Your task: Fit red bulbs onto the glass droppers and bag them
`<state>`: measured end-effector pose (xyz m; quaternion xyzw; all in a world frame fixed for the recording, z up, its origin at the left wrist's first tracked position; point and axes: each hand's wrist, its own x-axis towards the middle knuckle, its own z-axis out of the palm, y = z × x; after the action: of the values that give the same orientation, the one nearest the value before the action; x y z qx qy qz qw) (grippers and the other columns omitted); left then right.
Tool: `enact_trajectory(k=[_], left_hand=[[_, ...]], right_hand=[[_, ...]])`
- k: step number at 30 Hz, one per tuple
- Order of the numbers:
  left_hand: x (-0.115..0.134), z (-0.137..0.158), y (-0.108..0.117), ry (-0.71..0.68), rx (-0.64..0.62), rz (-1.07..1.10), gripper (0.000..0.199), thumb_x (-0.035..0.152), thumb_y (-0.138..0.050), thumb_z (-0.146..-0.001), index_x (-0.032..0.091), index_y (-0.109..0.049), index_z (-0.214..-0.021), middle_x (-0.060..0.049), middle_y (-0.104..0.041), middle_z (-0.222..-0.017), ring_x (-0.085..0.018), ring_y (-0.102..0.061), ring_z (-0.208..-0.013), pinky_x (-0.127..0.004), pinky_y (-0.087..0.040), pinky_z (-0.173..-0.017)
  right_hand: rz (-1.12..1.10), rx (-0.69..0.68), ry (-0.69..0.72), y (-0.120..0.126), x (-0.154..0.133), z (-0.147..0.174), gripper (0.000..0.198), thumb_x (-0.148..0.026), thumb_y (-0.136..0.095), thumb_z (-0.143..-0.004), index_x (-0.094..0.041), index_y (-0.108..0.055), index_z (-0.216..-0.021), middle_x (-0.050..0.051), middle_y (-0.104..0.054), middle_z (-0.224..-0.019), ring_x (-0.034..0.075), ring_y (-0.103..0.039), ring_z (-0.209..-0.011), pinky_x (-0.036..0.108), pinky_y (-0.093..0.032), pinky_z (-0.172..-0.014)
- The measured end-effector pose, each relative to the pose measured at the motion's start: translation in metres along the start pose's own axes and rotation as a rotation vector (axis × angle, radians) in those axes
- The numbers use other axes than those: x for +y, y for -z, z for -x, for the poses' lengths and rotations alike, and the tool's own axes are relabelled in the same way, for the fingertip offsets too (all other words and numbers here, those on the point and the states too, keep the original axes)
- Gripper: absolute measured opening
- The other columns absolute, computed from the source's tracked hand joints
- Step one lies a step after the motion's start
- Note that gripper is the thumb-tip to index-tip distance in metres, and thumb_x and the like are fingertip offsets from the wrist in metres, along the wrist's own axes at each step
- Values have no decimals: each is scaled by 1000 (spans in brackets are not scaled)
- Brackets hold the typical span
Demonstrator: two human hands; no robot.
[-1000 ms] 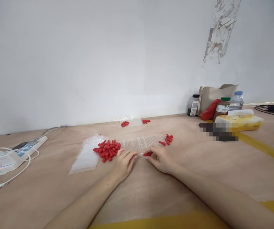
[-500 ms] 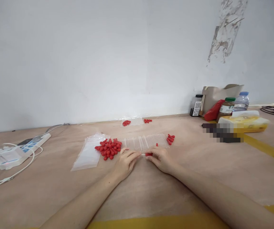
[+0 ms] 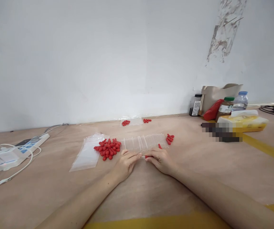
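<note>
- Tube (image 3: 143,156): just on the near side of the tube row (image 3: 143,142), its left end pinched in the fingers of the left hand (image 3: 124,163).
- Bulb (image 3: 147,156): red, at the tube's right end, clamped in the fingers of the right hand (image 3: 162,160).
- Red pile (image 3: 107,149): left of the row.
- Bags (image 3: 85,156): flat on the table (image 3: 137,197), farther left.

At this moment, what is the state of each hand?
Left hand: closed, holding a clear tube.
Right hand: closed, holding a red bulb, mostly hidden by the fingers.
</note>
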<state>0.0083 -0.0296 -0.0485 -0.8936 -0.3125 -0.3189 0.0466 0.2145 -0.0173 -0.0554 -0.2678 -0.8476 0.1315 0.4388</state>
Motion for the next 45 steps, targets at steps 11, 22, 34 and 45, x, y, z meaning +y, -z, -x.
enact_trajectory(k=[11, 22, 34, 45], left_hand=[[0, 1, -2, -89, 28, -63, 27, 10, -41, -86, 22, -55, -107, -4, -66, -96, -15, -59, -80, -34, -29, -76], [4, -4, -9, -24, 45, -73, 22, 13, -41, -87, 20, -56, -101, -3, -67, -91, -14, -59, -75, -36, -29, -81], [-4, 5, 7, 81, 118, -193, 14, 23, -48, -86, 21, -61, -89, 0, -65, -73, -15, -53, -69, -38, -26, -85], [0, 7, 4, 58, 54, -176, 18, 24, -44, -87, 20, -62, -87, 0, -63, -68, -14, -52, -66, -37, -27, -85]], right_hand=[[46, -19, 84, -2, 2, 1, 13, -21, -50, -80, -19, -61, -86, 5, -62, -80, 15, -56, -77, 27, -46, -70], [179, -33, 37, -5, 1, -5, 13, -24, -51, -80, -18, -61, -85, 4, -61, -75, 15, -55, -73, 28, -39, -69], [213, 42, -11, 10, 15, 0, 13, -29, -58, -76, -20, -61, -85, 3, -63, -75, 15, -53, -74, 30, -38, -72], [170, 19, 52, 8, 5, 0, 5, -21, -57, -75, -17, -58, -73, 3, -59, -66, 14, -51, -67, 28, -38, -65]])
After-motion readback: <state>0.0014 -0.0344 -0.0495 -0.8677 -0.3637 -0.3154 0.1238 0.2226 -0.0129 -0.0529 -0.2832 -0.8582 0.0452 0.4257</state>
